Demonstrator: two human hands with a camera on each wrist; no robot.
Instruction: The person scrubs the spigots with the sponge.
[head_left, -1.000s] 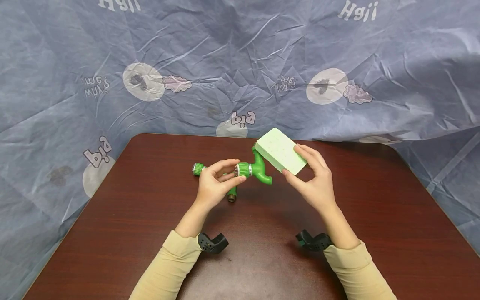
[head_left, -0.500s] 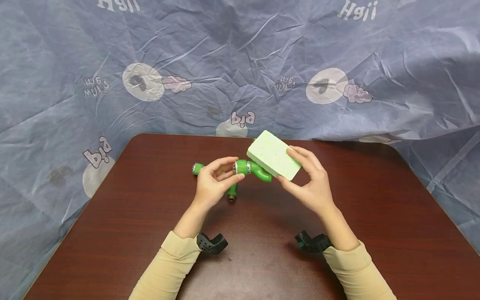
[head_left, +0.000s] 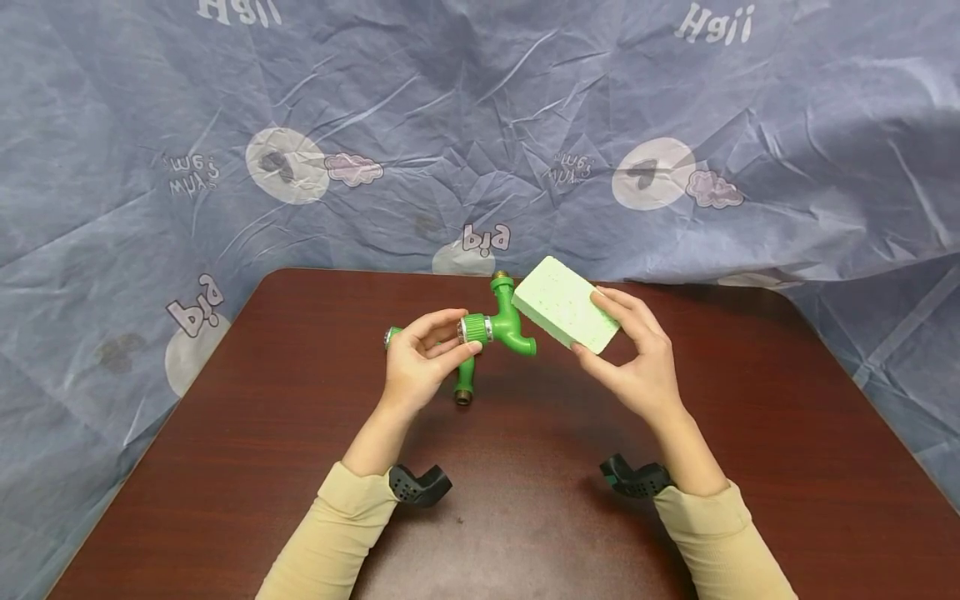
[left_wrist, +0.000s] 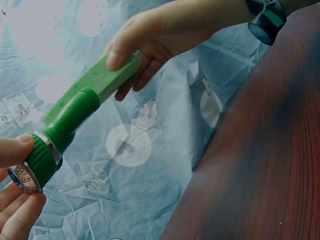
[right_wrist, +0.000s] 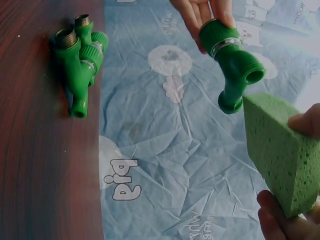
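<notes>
My left hand [head_left: 414, 368] pinches a green tap [head_left: 508, 321] by its ribbed knob and holds it up over the table. Its spout points right and its brass-threaded inlet points away from me. In my right hand [head_left: 643, 371] is a pale green sponge [head_left: 566, 302], gripped at its right end between thumb and fingers. The sponge's left edge is right beside the tap's inlet arm. The right wrist view shows the sponge [right_wrist: 275, 145] as a thick, porous block, with one corner near the held tap [right_wrist: 235, 70].
Further green taps [right_wrist: 75, 70] lie together on the dark red-brown table [head_left: 300, 467], partly hidden behind my left hand in the head view. A wrinkled blue-grey printed cloth [head_left: 480, 125] hangs beyond the table's far edge. Black bands [head_left: 420, 486] are on both wrists.
The sponge swept left across the tap, covering its inlet, then moved back right, so the inlet shows again. The tap has shifted slightly left in my left hand.
</notes>
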